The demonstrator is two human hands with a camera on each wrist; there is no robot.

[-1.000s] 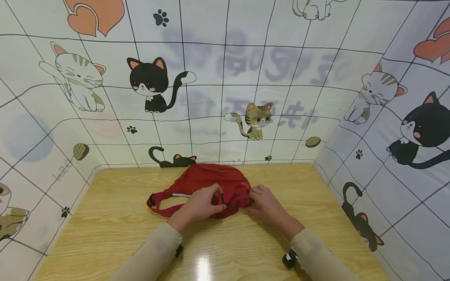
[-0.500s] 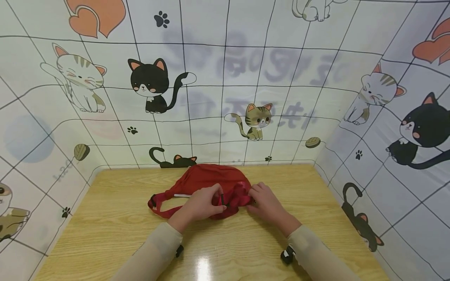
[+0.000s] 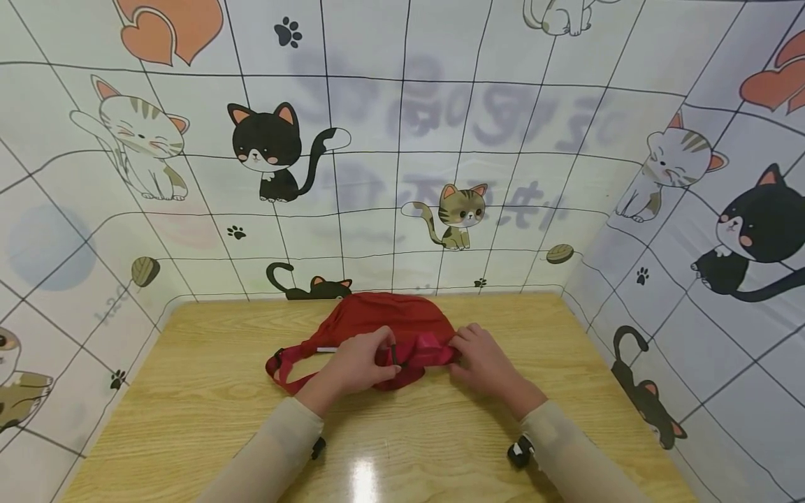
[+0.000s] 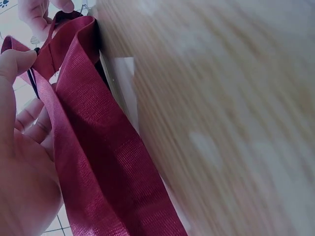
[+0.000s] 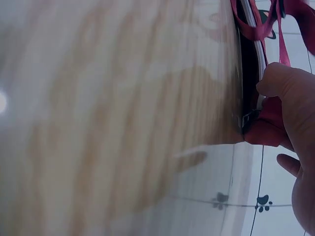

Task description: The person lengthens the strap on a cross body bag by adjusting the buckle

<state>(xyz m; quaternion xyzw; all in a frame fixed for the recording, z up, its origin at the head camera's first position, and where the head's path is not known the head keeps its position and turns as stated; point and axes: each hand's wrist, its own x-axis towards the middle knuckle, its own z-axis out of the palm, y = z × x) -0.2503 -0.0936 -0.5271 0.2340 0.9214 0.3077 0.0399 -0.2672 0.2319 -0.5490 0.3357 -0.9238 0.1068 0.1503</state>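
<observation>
Two pale sleeves [image 3: 264, 454] reach in from the near edge, a small black device showing beside each cuff, the one by the right cuff [image 3: 520, 453] more fully in view. Under them spreads a glossy wood-grain table [image 3: 402, 440], with a bright spot of reflected light near the front.

Beyond the cuffs, the left hand [image 3: 355, 365] and right hand [image 3: 486, 363] are apart from each other, both engaged with a red bag [image 3: 386, 314] lying at the back of the table. The left thumb and fingers pinch a slim black slider [image 3: 395, 355] on the bag's strap [image 4: 98, 108], which the left wrist view shows as a broad, folded band. The right hand grips the red fabric at the bag's right end; in the right wrist view its thumb presses just beside a white strip [image 5: 260, 54]. Slack webbing bunches between the hands, and another loop runs out to the left, with a black fitting [image 3: 274, 360] at its end.

The bag's curved upper edge reaches the table's far edge. Behind rises a white, grid-lined covering [image 3: 534, 175], printed with cartoon cats [image 3: 267, 140], paw prints [image 3: 288, 32] and orange hearts [image 3: 182, 28].
</observation>
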